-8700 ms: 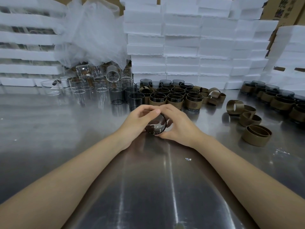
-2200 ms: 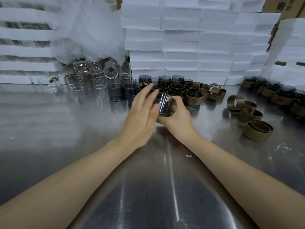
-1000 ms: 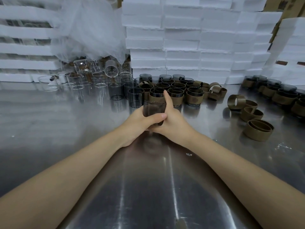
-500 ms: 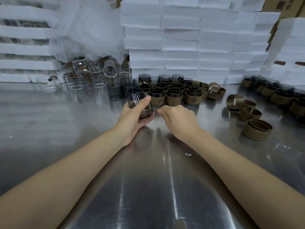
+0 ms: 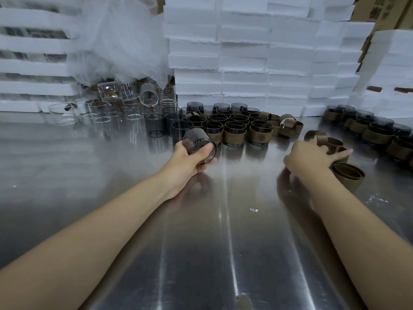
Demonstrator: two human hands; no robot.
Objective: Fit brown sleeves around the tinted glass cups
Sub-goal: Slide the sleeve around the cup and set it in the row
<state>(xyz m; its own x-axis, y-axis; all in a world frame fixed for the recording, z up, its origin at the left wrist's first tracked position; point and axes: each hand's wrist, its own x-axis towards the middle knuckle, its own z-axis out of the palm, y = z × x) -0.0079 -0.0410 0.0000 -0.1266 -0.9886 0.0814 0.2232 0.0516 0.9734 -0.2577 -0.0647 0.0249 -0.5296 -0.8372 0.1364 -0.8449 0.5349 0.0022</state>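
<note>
Near the tabletop (image 5: 223, 242) centre, a tinted glass cup (image 5: 199, 144) was gripped in the left hand (image 5: 190, 162); at three o'clock the right hand (image 5: 308, 157) was laid on loose brown sleeves (image 5: 347, 177), its grasp undiscernible. One sleeve needed to be taken singly and slid on squarely.

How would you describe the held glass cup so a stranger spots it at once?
On the steel table, find the cluster of sleeved cups. Just before it, the left hand grips a tinted glass cup. Only it is held up and tilted, without a sleeve.
</note>
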